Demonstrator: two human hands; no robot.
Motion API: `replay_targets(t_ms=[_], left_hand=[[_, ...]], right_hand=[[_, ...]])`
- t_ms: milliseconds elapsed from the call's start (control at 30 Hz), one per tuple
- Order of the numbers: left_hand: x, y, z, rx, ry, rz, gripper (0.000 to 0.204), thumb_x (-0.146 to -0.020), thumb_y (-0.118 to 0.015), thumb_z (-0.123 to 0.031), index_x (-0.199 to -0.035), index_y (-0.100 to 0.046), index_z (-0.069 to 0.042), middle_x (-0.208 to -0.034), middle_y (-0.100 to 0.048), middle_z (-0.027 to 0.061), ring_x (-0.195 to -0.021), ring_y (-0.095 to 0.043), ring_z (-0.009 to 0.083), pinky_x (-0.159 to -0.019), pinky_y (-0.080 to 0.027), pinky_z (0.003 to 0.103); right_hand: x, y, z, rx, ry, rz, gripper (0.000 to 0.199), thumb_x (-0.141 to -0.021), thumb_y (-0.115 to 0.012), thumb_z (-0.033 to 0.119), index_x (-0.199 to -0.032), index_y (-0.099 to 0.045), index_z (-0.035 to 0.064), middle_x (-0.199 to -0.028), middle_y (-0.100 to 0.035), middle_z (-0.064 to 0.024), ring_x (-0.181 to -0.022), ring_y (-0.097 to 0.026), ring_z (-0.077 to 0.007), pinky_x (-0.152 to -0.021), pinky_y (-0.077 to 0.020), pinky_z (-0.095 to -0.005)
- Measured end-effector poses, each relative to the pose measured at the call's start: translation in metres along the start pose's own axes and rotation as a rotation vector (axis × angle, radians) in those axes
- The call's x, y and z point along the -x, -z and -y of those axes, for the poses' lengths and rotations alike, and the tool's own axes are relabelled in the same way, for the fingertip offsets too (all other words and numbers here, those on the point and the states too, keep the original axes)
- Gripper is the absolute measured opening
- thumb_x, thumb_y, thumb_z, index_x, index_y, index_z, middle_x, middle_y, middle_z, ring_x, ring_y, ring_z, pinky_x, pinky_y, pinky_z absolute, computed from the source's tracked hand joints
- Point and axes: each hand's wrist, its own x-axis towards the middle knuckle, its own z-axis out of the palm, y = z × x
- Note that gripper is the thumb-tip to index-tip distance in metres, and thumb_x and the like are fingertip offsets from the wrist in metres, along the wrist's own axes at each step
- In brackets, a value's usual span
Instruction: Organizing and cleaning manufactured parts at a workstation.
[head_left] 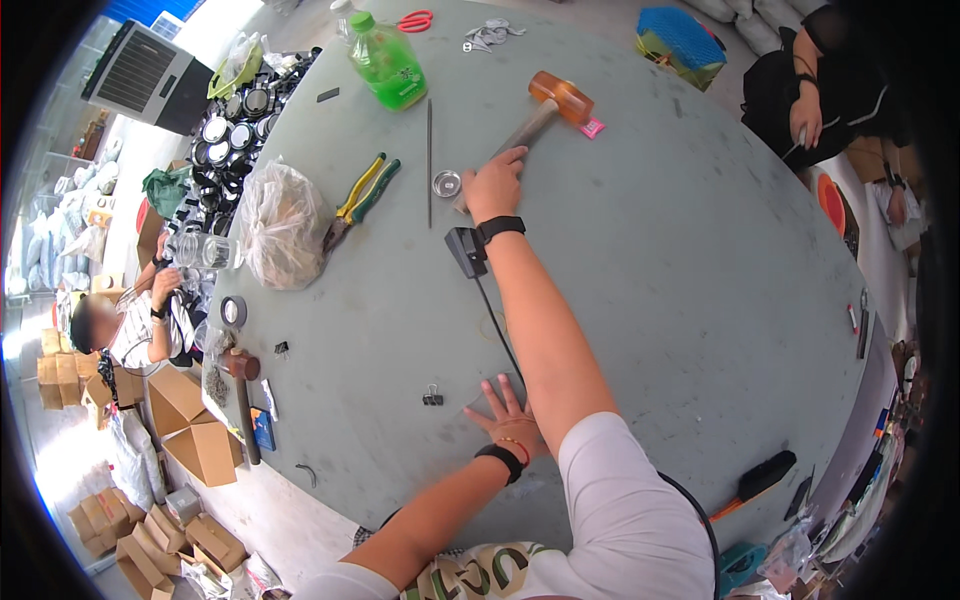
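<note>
While left hand [508,415] lies flat, right hand [493,185] grasps mallet [545,108].

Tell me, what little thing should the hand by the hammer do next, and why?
Probably curl the fingers tighter round the handle and lift. The right hand already lies on the handle of the mallet, which rests flat on the grey table. The left hand presses flat on the table, and a small metal cap sits just beside the right hand.

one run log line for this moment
right hand: on mallet handle | left hand: flat on table | small metal cup: beside right hand
</note>
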Motion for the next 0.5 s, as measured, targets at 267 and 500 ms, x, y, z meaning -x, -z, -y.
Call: replay_targets(t_ms=[267, 500], left_hand=[[-0.015, -0.034, 0.010, -0.068, -0.017, -0.111, 0.080, -0.080, -0.036, -0.060, -0.140, -0.005, -0.018, -0.142, 0.014, 0.0206, -0.126, 0.017, 0.0484, -0.083, -0.003, 0.077], [-0.015, -0.033, 0.004, -0.116, -0.015, -0.104, 0.078, -0.082, -0.033, -0.059, -0.140, -0.005, -0.015, -0.142, 0.015, 0.0220, -0.126, 0.017, 0.0494, -0.082, -0.003, 0.077]], right_hand=[[0.041, -0.063, 0.056, -0.026, 0.195, 0.223, 0.092, -0.069, -0.068, 0.025, -0.129, -0.011, -0.0135, -0.104, -0.050, -0.0257, -0.084, -0.059, -0.0352, -0.068, -0.0507, -0.0390], [0.057, -0.053, 0.055, -0.047, 0.454, 0.498, 0.081, -0.077, -0.061, 0.035, -0.131, -0.019, -0.0080, -0.109, -0.047, -0.0243, -0.100, -0.051, -0.0347, -0.082, -0.0442, -0.0408]])
